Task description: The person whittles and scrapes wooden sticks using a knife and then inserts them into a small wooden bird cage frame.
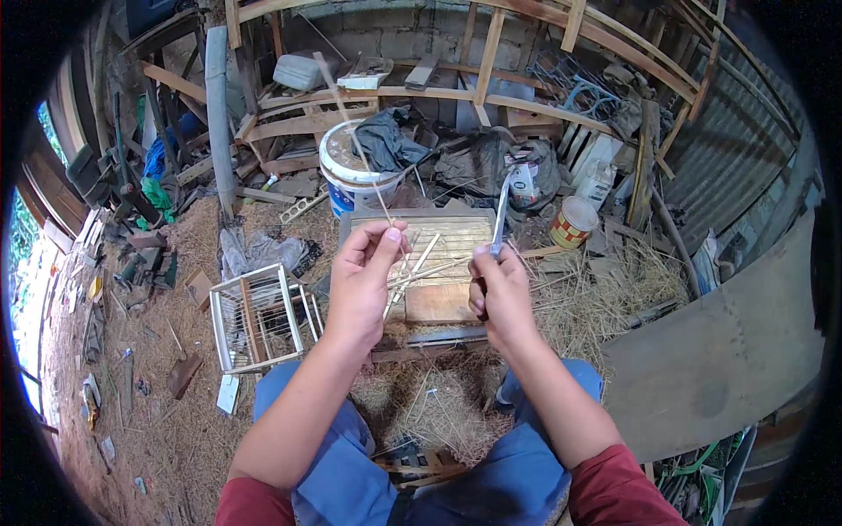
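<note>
My left hand (370, 267) pinches a long, thin pale wooden strip (355, 140) that rises diagonally up and to the left. My right hand (493, 289) grips a knife (502, 210) with its blade pointing upward, to the right of the strip and apart from it. Below and behind both hands, a slatted wooden board (445, 302) carries several loose thin strips (425, 256). At the left of it lies a small barred wooden cage (247, 324).
Behind the board stand a white bucket (351, 186) with dark cloth on it and a yellow-red can (574, 223). A large flat sheet (715, 342) slopes at the right. Straw, scraps and timber clutter the floor (167, 342) and the back wall.
</note>
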`<state>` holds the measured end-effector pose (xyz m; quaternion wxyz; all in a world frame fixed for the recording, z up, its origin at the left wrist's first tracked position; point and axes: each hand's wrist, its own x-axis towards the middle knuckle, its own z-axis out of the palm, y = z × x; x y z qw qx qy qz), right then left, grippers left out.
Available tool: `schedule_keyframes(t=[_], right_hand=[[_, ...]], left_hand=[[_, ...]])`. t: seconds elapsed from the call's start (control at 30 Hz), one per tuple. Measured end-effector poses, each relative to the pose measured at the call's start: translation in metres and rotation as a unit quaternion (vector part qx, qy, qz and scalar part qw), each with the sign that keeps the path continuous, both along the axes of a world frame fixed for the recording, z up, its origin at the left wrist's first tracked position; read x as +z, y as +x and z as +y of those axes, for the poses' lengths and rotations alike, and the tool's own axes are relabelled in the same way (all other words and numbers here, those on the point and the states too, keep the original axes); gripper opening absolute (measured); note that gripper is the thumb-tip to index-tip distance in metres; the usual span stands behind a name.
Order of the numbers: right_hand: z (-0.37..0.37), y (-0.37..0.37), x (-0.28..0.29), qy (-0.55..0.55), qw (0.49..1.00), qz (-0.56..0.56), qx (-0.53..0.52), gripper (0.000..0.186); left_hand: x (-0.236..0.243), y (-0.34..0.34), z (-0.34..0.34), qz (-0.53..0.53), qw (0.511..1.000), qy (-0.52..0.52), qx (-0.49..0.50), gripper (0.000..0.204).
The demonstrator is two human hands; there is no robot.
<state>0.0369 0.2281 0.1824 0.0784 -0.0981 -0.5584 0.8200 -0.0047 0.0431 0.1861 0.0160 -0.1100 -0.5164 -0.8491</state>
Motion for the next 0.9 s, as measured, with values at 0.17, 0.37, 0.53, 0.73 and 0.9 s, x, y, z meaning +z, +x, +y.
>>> schedule_keyframes(t=[0.17, 0.37, 0.53, 0.73, 0.9], right_hand=[[-0.009, 0.004, -0.002, 0.006, 1.0, -0.004, 0.027, 0.026], [-0.014, 0.008, 0.0, -0.028, 0.995, 0.011, 0.09, 0.029], [-0.019, 0.01, -0.003, -0.038, 0.993, 0.017, 0.108, 0.03], [-0.017, 0.008, -0.005, -0.067, 0.992, 0.018, 0.104, 0.031], [-0.016, 0.006, -0.014, -0.075, 0.99, 0.016, 0.118, 0.032]], left_hand=[[0.003, 0.002, 0.002, 0.008, 0.999, -0.029, 0.022, 0.023], [0.001, 0.003, 0.004, 0.002, 1.0, -0.025, 0.006, 0.022], [0.001, 0.004, 0.006, 0.003, 1.0, -0.027, 0.002, 0.021], [0.002, 0.005, 0.007, -0.006, 0.999, -0.04, -0.019, 0.021], [0.004, 0.005, 0.0, 0.001, 0.997, -0.079, -0.001, 0.033]])
